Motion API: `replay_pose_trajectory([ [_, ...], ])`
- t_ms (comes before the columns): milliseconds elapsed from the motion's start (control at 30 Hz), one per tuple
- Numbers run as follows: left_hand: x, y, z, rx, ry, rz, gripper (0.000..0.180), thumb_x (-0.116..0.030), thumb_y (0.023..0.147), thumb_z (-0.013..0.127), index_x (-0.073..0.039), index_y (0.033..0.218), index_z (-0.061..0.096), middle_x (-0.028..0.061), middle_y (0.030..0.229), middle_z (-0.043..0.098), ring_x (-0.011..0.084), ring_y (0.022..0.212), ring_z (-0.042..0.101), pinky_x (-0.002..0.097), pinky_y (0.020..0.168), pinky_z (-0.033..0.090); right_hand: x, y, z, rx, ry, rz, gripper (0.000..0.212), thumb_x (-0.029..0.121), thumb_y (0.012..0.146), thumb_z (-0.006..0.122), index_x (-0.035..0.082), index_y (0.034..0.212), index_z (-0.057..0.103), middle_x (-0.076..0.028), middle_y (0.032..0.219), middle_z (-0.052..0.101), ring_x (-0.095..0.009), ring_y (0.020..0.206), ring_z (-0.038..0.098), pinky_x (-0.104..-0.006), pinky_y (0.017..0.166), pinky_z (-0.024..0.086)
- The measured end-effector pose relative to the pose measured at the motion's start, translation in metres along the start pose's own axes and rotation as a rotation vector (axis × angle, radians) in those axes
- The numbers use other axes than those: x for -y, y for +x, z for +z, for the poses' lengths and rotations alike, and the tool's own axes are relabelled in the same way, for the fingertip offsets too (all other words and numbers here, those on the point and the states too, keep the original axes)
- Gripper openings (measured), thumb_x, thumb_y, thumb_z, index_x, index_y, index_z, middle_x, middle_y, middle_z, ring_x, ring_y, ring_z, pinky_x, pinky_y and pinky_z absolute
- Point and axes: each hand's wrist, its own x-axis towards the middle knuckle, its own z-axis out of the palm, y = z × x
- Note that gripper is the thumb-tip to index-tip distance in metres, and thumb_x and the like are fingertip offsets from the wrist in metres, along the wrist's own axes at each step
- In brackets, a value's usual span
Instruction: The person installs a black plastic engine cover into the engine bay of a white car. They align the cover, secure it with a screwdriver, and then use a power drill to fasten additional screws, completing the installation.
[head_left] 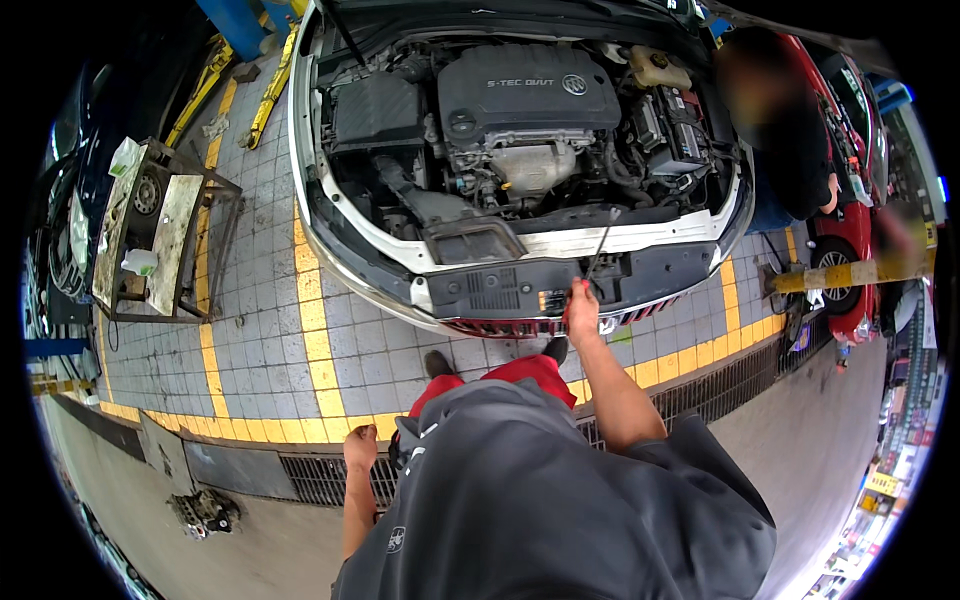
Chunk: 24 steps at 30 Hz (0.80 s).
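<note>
In front of me a car's engine bay lies exposed, the dark plastic engine cover at its middle. My right hand is closed around the lower end of a slim metal-shafted tool; a bit of red shows at the grip. The shaft points up and away, its far end over the white front crossmember. Below it lies the black front panel. Down by my left side hangs my left hand, fingers curled; whether anything is inside them is hidden.
A battery sits at the bay's right. Another person stands at the right, by a red car. A worn metal workbench stands at the left. Behind it are yellow lift arms. A floor grate crosses the tiles; a metal part lies lower left.
</note>
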Motion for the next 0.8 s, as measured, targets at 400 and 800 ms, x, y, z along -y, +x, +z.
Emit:
replay_pose_trajectory([
  [400, -0.095, 0.069, -0.128, 0.096, 0.133, 0.164, 0.039, -0.035, 0.103, 0.065, 0.001, 0.112, 0.075, 0.0179, 0.094, 0.079, 0.0322, 0.085, 0.076, 0.0397, 0.078, 0.057, 0.004, -0.022, 0.063, -0.412, -0.215, -0.034, 0.061, 0.053, 0.103, 0.059, -0.005, 0.116, 0.069, -0.017, 0.098, 0.074, -0.028, 0.087, 0.069, -0.0429, 0.083, 0.053],
  [800, -0.157, 0.047, -0.113, 0.085, 0.036, 0.069, 0.034, -0.029, 0.106, 0.067, 0.002, 0.118, 0.075, 0.014, 0.095, 0.079, 0.0187, 0.084, 0.073, 0.0338, 0.079, 0.057, -0.025, 0.033, 0.052, -0.359, -0.678, -0.016, 0.054, 0.044, 0.094, 0.077, -0.004, 0.113, 0.065, -0.023, 0.107, 0.075, -0.037, 0.1, 0.074, -0.0443, 0.091, 0.056],
])
